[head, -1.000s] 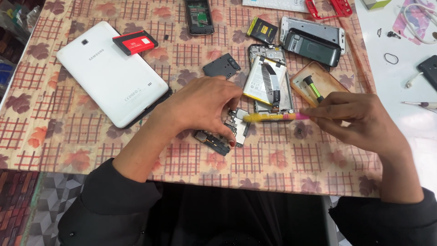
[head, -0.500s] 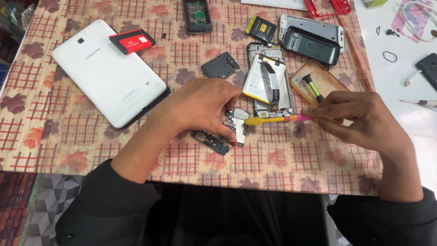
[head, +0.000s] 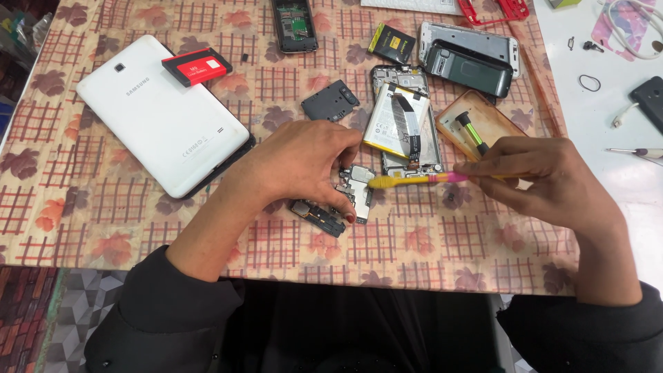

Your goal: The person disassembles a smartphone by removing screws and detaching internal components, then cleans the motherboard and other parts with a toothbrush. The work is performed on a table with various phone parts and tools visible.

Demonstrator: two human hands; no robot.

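Your left hand (head: 304, 162) pinned the small circuit board (head: 356, 190) to the worktop (head: 414, 255), grip closed on its edge. Your right hand (head: 545, 183) pinched a yellow-and-pink brush (head: 414, 180), bristles at the board; light strokes away from connectors would have served best. A red rectangular battery (head: 197, 66) lay on the white tablet (head: 162, 114).

A small circuit board (head: 354, 188) is being pinned to the counter (head: 103, 228) by the left hand (head: 297, 166), its fingertips pressing at the board's edges. A yellow and pink brush (head: 414, 180) is being held by the right hand (head: 545, 183), the bristled tip being laid on the board's right edge. Just above the board an opened phone (head: 404, 128) is lying; well left of it, a white tablet (head: 162, 114) is carrying a red battery (head: 197, 65).
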